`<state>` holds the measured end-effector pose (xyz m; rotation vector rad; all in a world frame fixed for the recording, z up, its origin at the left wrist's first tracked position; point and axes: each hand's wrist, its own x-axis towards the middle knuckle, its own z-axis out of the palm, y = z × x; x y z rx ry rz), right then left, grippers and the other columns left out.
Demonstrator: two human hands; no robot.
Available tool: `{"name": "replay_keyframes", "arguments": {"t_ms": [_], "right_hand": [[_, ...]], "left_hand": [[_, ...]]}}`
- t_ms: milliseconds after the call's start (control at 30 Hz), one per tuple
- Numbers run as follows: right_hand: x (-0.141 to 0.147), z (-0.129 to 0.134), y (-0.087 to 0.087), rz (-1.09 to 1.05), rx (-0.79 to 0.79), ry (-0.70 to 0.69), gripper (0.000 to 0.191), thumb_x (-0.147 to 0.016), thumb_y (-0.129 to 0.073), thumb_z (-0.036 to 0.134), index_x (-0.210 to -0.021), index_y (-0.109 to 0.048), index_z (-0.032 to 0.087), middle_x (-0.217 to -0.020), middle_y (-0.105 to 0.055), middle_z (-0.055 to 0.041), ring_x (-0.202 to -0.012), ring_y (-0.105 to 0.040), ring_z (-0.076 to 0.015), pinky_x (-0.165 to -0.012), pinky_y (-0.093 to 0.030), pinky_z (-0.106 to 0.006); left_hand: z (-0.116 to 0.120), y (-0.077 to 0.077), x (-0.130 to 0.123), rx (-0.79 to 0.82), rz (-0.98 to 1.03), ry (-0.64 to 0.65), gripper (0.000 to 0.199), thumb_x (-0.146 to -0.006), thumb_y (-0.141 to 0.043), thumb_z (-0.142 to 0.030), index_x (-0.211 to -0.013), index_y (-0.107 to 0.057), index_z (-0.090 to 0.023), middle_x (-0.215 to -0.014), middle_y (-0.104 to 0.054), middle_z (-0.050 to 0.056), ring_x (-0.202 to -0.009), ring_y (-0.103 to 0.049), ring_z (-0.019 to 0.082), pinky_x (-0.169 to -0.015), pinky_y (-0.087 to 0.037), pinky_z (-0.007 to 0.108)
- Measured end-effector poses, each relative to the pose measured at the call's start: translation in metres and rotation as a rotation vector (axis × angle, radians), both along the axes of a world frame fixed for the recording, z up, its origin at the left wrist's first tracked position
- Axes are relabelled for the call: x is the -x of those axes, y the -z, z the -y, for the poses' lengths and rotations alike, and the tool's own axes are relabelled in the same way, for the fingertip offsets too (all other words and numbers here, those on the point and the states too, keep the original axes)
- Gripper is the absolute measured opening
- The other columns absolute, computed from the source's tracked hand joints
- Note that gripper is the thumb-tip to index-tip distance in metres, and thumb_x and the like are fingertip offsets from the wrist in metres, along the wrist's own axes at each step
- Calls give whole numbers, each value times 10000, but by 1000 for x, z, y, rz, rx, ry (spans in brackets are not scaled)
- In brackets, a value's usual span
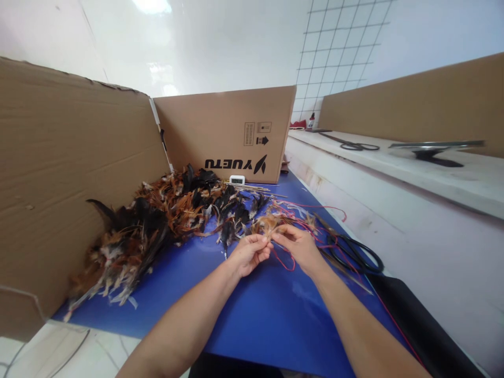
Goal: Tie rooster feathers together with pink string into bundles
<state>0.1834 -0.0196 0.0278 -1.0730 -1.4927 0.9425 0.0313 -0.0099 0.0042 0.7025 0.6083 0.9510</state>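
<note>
Over the blue table surface [252, 310], my left hand [251, 254] and my right hand [298, 247] meet fingertip to fingertip. Between their pinched fingers is a small bunch of tan feathers [266, 223], its fluffy ends pointing away from me. Both hands are closed on its base; the exact grip of each finger is too small to make out. A red cord [289, 265] loops on the table just below my fingers. Black feathers [227, 231] lie beyond my left hand, and black-handled scissors [354, 254] rest right of my right hand.
A large heap of brown and black feathers [129, 236] fills the left side. Cardboard panels [224, 131] stand behind and at left. Thin sticks [260, 189] and a small white digital display [237, 180] lie at the back. A white ledge [413, 173] on the right holds another pair of scissors [360, 146].
</note>
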Motion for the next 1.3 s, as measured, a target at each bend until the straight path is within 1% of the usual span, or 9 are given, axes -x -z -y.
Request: {"name": "replay_keyframes", "arguments": {"t_ms": [133,333,533,700,833,933,1033,1167,1300], "right_hand": [[0,1,-2,59,-7,15,273,-699,-657,452,-779,-626,192,-767,-639,-15,-764,-582,-187,-754,-463,-332],[-2,0,-2,47,-29,20,237,-706,-652,420,-775,-615,196,-757,-627,-6,-741,-561,-168,-744,-447,-317],[-2,1,-3,95,-39,26,211,-724,-630,400,-767,-605,195,-761,-617,-6,-746,-553,-169,-748,-443,-312],[-3,-1,0,162,-70,54,216,-725,-628,400,-788,-616,194,-783,-646,-18,-754,-575,-184,-742,-450,-316],[-4,-4,4,181,-123,55,219,-727,-629,395,-801,-632,188,-770,-655,-19,-728,-576,-181,-721,-455,-315],[-3,-4,5,131,-110,27,230,-716,-644,398,-777,-631,177,-739,-642,-11,-698,-566,-165,-692,-453,-300],[-2,-4,5,30,-43,-11,230,-704,-670,394,-760,-620,177,-718,-629,3,-687,-562,-147,-683,-453,-283],[-4,-5,3,-187,3,-22,237,-675,-710,385,-760,-622,183,-740,-623,6,-690,-565,-130,-695,-463,-278],[-11,-9,1,-406,30,26,231,-664,-724,371,-737,-615,181,-715,-615,10,-623,-545,-102,-635,-456,-250]], "left_hand": [[1,-1,0,-20,-3,35,155,-692,-735,-185,-699,-623,-79,-632,-627,33,-453,-540,36,-468,-473,121],[2,-3,1,-23,-2,40,161,-696,-733,-194,-697,-629,-71,-629,-625,34,-445,-530,29,-468,-472,114],[1,-1,2,-37,-15,59,134,-702,-725,-182,-698,-644,-75,-629,-631,37,-451,-533,29,-480,-482,112],[0,1,2,-52,-23,69,140,-692,-732,-184,-704,-649,-72,-655,-641,45,-465,-540,30,-486,-482,115],[-1,3,2,-60,-39,75,191,-655,-763,-215,-703,-646,-71,-658,-640,45,-465,-540,32,-489,-478,120],[-3,5,2,-108,-57,75,240,-630,-780,-256,-701,-640,-75,-630,-630,36,-451,-530,33,-483,-470,128],[-3,5,3,-170,-83,55,283,-615,-785,-300,-700,-632,-78,-619,-626,30,-436,-520,35,-463,-451,138],[-4,3,4,-225,-153,26,343,-580,-796,-355,-683,-617,-83,-623,-626,30,-435,-519,44,-457,-431,160],[-6,4,6,-309,-193,15,369,-586,-781,-404,-688,-615,-90,-611,-617,27,-448,-522,59,-482,-431,187]]}}
